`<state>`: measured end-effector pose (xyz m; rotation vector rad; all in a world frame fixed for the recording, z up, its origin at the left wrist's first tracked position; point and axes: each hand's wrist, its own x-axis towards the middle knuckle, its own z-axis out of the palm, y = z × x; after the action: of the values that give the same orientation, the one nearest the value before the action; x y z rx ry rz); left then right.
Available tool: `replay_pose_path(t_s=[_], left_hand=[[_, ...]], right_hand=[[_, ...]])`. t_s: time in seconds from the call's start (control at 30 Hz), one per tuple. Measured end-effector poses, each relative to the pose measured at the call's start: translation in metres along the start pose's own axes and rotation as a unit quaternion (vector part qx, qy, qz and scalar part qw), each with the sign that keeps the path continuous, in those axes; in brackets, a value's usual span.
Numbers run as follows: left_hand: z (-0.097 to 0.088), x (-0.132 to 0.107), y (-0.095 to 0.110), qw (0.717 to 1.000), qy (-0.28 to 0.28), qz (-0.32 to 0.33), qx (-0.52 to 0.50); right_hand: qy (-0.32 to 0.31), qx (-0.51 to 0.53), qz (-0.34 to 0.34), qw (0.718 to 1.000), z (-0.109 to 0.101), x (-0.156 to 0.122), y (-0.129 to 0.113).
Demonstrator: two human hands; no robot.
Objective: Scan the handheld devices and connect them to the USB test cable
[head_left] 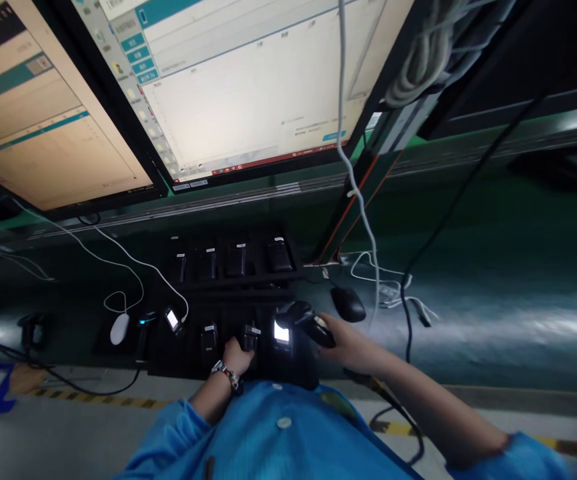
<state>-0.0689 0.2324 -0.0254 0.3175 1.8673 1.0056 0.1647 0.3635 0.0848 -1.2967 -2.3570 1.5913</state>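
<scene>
My right hand [341,343] is wrapped round the grip of a black handheld barcode scanner [301,315]. Its head is over a small black device with a bright lit screen [282,331]. My left hand [238,357], a watch on its wrist, has its fingers closed at the lower part of another black handheld device [251,335] with a white label; the fingertips are partly hidden. To the left of that hand a similar labelled device [209,339] lies in the black tray [188,360].
A second black tray [223,285] behind holds several labelled devices. A small device with a lit screen [172,320] has a white cable. A white mouse [119,329] and black mouse [348,303] lie on the green bench [468,320]. Monitors [258,93] stand behind; a white cable [355,180] hangs in front.
</scene>
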Motion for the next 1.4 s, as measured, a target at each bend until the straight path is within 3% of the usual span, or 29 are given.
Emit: replay_pose_path(t_s=[0.1, 0.2, 0.43, 0.63, 0.83, 1.1, 1.27, 1.33, 1.4], left_hand=[[0.001, -0.004, 0.001, 0.999, 0.019, 0.015, 0.037], [-0.005, -0.016, 0.008, 0.998, 0.025, 0.050, 0.025], [-0.027, -0.056, 0.032, 0.976, 0.021, 0.202, -0.074], [-0.027, -0.072, 0.044, 0.975, 0.011, 0.211, -0.065], [-0.028, -0.069, 0.035, 0.981, 0.016, 0.188, -0.049], [-0.029, -0.064, 0.030, 0.974, 0.050, 0.217, -0.031], [-0.030, -0.059, 0.028, 0.975, 0.032, 0.220, -0.016], [-0.031, -0.056, 0.026, 0.976, 0.021, 0.208, -0.059], [-0.031, -0.054, 0.025, 0.975, 0.001, 0.177, -0.133]], right_hand=[[-0.037, 0.143, -0.077, 0.986, 0.021, -0.007, -0.016], [-0.005, 0.189, -0.088, 0.978, 0.037, -0.013, -0.026], [-0.013, 0.228, -0.123, 0.966, 0.039, -0.036, -0.050], [-0.052, 0.206, -0.126, 0.969, 0.035, -0.044, -0.060], [-0.045, 0.203, -0.127, 0.970, 0.033, -0.046, -0.056], [-0.036, 0.192, -0.126, 0.973, 0.030, -0.047, -0.053], [-0.022, 0.105, -0.113, 0.988, 0.027, -0.038, -0.051], [0.017, -0.014, -0.064, 0.998, 0.026, -0.023, -0.041], [0.058, -0.155, 0.020, 0.986, 0.024, -0.003, -0.025]])
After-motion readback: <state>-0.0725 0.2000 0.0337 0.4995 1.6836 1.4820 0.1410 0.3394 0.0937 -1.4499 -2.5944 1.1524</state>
